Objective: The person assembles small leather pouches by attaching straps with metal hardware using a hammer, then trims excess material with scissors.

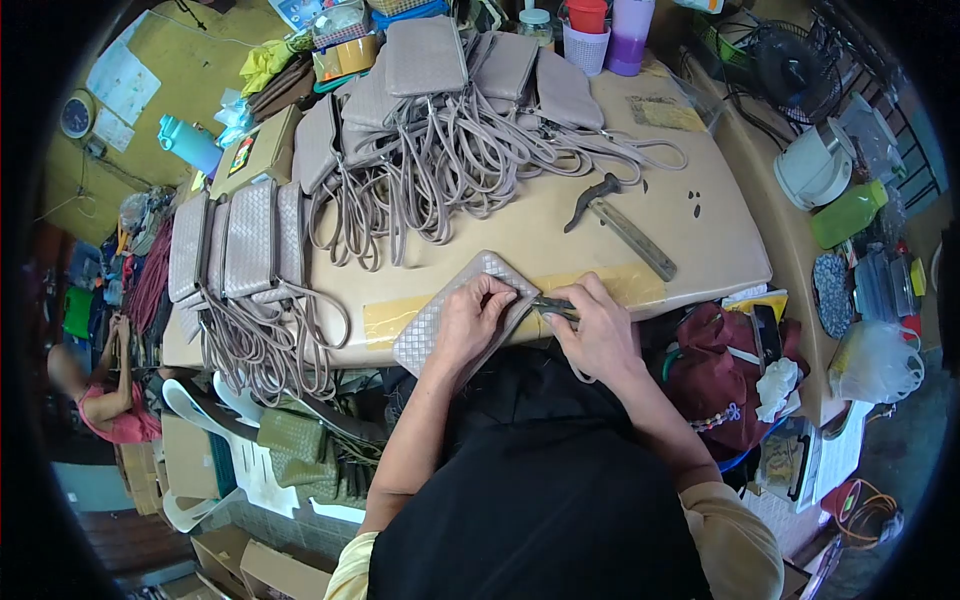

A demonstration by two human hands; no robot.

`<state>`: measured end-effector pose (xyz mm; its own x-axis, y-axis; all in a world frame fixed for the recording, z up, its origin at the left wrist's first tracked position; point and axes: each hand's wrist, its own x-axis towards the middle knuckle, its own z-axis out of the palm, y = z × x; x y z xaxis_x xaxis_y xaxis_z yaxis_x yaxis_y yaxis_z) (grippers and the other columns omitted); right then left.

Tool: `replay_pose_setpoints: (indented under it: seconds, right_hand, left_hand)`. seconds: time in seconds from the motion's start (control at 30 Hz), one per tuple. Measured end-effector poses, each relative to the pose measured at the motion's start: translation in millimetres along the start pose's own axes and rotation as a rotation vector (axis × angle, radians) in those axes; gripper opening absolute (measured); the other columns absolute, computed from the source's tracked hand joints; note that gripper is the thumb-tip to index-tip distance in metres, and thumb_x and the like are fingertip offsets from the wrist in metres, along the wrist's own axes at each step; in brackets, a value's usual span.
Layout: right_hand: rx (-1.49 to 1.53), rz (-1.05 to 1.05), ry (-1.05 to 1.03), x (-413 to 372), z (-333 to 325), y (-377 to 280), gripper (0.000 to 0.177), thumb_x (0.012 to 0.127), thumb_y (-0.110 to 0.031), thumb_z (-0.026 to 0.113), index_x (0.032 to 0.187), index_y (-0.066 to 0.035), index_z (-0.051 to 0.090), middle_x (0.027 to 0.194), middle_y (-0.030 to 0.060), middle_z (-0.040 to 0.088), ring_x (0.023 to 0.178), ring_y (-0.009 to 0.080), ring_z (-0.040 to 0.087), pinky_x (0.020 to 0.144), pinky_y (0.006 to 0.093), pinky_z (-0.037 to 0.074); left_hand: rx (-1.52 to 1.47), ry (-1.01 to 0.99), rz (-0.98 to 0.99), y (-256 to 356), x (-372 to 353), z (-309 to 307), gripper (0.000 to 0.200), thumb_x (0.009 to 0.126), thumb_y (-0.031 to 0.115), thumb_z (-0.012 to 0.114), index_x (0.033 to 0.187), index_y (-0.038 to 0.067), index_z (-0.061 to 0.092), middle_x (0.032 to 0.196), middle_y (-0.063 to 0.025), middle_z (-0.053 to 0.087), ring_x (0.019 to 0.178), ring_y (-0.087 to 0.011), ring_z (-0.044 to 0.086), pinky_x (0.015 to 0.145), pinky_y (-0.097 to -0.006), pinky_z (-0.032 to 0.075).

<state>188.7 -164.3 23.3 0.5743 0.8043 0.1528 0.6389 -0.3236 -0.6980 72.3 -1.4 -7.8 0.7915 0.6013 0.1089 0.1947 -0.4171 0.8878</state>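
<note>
1. Nearest us, at the table's (700, 255) front edge, our left hand (470, 322) pinches the woven pouch (418, 333), fingers closed on it.
2. Our right hand (603, 335) grips a small metal tool (553, 306) touching that pouch.
3. Farther off lies a flat metal bar (635, 240).
4. Beyond it is a heap of strapped pouches (430, 60).

Both forearms bare, reaching forward and converging. Left hand (468, 322): palm down, fingers curled, thumb and forefinger pinched together at the tips. Right hand (603, 335): just beside it, knuckles up, fingers closed tight, thumb pointing toward the left hand. Hands not touching.
</note>
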Motion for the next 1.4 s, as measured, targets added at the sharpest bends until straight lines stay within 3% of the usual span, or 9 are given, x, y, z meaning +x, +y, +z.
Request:
replay_pose_setpoints:
  seconds: [0.47,0.53,0.6,0.73,0.87,0.97,1.07,1.2,1.4]
  right_hand:
    - [0.041,0.056,-0.057,12.5,21.7,12.6,0.023,0.079,-0.017,0.07,0.099,-0.009,0.062,0.101,0.009,0.055,0.087,0.0324,0.061,0.078,0.0432,0.048]
    - [0.151,0.061,-0.036,16.6,16.3,15.9,0.024,0.079,-0.017,0.07,0.1,-0.008,0.062,0.102,0.0092,0.056,0.086,0.0319,0.061,0.08,0.041,0.048]
    - [0.188,0.009,0.157,14.7,9.8,16.9,0.028,0.079,-0.018,0.073,0.1,-0.004,0.063,0.096,0.0094,0.057,0.083,0.0288,0.06,0.082,0.0375,0.048]
    - [0.765,0.103,-0.229,26.2,0.5,36.5,0.038,0.079,0.0,0.068,0.117,0.001,0.06,0.103,0.0072,0.057,0.1,0.0136,0.055,0.086,0.0272,0.046]
    - [0.79,-0.143,-0.088,30.5,-27.6,-18.8,0.035,0.081,0.003,0.067,0.116,-0.002,0.062,0.105,0.0062,0.061,0.101,0.0133,0.056,0.089,0.0278,0.046]
    - [0.724,-0.259,-0.06,36.7,-32.3,-28.1,0.033,0.077,0.004,0.069,0.11,-0.001,0.063,0.098,0.0053,0.064,0.093,0.0164,0.061,0.08,0.0284,0.049]
    - [0.582,-0.155,0.037,40.5,-46.0,-47.4,0.027,0.076,-0.001,0.071,0.102,-0.002,0.065,0.091,0.0089,0.066,0.084,0.0232,0.066,0.072,0.033,0.05]
    - [0.165,-0.16,0.196,38.6,-55.8,-57.7,0.024,0.077,-0.01,0.071,0.099,-0.005,0.065,0.09,0.0114,0.064,0.082,0.0328,0.063,0.072,0.0365,0.05]
    - [0.058,-0.194,0.185,37.6,-54.3,-66.1,0.018,0.076,-0.005,0.072,0.092,0.0,0.064,0.087,0.0138,0.065,0.08,0.0286,0.065,0.07,0.0332,0.05]
  left_hand:
    - [-0.304,0.013,-0.095,-8.4,-8.5,1.8,0.016,0.085,0.015,0.068,0.089,0.0,0.062,0.084,-0.0108,0.065,0.079,-0.0211,0.062,0.075,-0.033,0.049]
    - [0.379,0.036,0.404,24.5,-13.9,-14.7,0.025,0.08,0.019,0.072,0.094,0.0,0.062,0.095,-0.0126,0.062,0.088,-0.0278,0.06,0.082,-0.0385,0.048]
    - [0.531,0.104,0.367,31.9,-27.3,-11.2,0.033,0.075,0.022,0.075,0.098,0.0,0.064,0.105,-0.014,0.06,0.097,-0.0323,0.057,0.086,-0.0424,0.046]
    - [0.451,0.057,0.284,21.0,-31.3,-23.0,0.021,0.077,0.007,0.07,0.098,0.001,0.069,0.094,-0.0127,0.066,0.084,-0.0305,0.063,0.078,-0.037,0.051]
    - [0.03,0.003,0.306,46.5,-31.2,-47.8,0.021,0.084,-0.001,0.063,0.104,0.0,0.067,0.095,-0.0129,0.069,0.085,-0.0236,0.066,0.076,-0.0286,0.051]
    - [-0.782,-0.12,0.106,53.8,-29.9,-47.7,0.015,0.09,0.001,0.06,0.105,0.0,0.062,0.095,-0.003,0.064,0.085,-0.0073,0.058,0.077,-0.0221,0.047]
    - [-0.409,0.375,0.161,56.9,-18.6,-26.4,0.009,0.087,-0.002,0.063,0.087,0.004,0.056,0.083,0.0019,0.056,0.073,-0.005,0.05,0.069,-0.0193,0.042]
    - [-0.513,0.243,0.163,24.6,-21.9,-22.1,0.009,0.088,0.0,0.063,0.081,0.001,0.056,0.077,0.0012,0.053,0.064,-0.0053,0.044,0.06,-0.022,0.039]
    - [-0.67,0.251,0.013,61.4,-24.0,-16.3,0.016,0.085,-0.003,0.066,0.098,-0.004,0.057,0.093,-0.0067,0.063,0.088,-0.0103,0.062,0.081,-0.0229,0.051]
